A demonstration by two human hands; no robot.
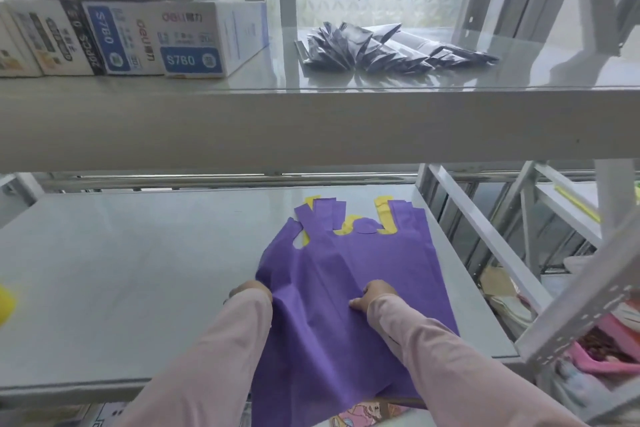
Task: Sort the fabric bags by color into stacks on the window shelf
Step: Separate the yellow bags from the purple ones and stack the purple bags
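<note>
Sleeves: pale pink, both forearms reaching forward over the shelf edge.
Left hand (250,289): at the left edge of the purple bags; fingers hidden by fabric and sleeve, so the grasp cannot be determined.
Right hand (371,295): resting on top of the purple fabric, fingers curled downward; whether it pinches the fabric cannot be determined.
Purple bags (349,291): stacked on the lower shelf (138,270), near end overhanging the front edge, handles pointing away.
Yellow bag (385,215): beneath the purple stack, handles showing at the far end.
Upper shelf (311,128): dark folded packets (388,48) centre-right; printed boxes (138,38) at left.
</note>
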